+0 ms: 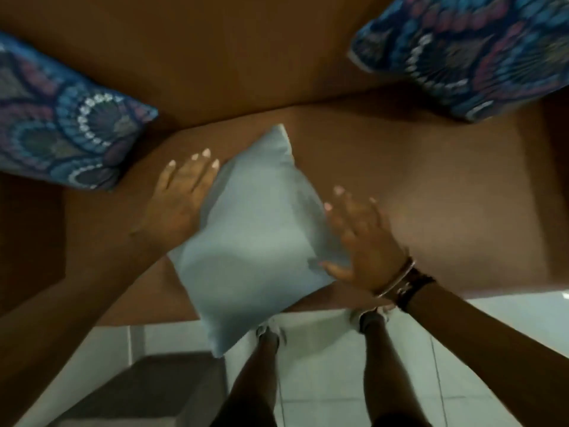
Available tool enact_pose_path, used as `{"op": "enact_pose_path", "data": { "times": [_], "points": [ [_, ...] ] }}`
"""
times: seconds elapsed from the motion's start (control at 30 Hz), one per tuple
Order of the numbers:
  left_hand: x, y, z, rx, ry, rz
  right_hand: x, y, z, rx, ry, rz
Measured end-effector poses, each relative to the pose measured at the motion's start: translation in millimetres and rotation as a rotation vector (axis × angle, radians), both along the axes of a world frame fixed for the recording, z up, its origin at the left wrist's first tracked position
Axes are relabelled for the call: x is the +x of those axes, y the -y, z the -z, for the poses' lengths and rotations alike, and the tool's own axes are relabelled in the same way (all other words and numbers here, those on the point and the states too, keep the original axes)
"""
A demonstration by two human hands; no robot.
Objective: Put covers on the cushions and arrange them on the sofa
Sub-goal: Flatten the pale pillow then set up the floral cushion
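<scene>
- Hands flank a pale blue cushion (255, 229) on the brown sofa (431, 192).
- Left hand (181, 192): fingers spread, flat against its edge.
- Right hand (363, 238): spread, thumb touching the cushion.

The patterned cushion (61, 124) at nine o'clock is cut off by the left edge; the one at one o'clock (474, 53) runs off the top and right edges and is smeared by motion blur. The left hand (180, 192) hides part of the blue cushion's (255, 235) left side. The right hand (363, 241) covers its right corner. The sofa (431, 186) overruns every upper edge.
</scene>
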State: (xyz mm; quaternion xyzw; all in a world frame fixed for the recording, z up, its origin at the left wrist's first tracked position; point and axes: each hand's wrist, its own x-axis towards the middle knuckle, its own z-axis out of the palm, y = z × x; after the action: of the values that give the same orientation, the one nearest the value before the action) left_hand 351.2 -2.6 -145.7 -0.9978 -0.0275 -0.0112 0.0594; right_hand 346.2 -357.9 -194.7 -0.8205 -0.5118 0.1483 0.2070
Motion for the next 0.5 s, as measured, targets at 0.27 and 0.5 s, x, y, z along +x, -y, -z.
{"op": "enact_pose_path", "data": {
  "times": [0.27, 0.5],
  "points": [
    [-168.0, -55.6, 63.9, 0.062, -0.304, 0.162, -39.0, -73.6, 59.7, -0.214, 0.469, 0.024],
    [-145.1, -38.3, 103.8, -0.002, -0.155, 0.169, -44.5, -86.0, 71.3, -0.195, 0.669, 0.131]
  ]
}}
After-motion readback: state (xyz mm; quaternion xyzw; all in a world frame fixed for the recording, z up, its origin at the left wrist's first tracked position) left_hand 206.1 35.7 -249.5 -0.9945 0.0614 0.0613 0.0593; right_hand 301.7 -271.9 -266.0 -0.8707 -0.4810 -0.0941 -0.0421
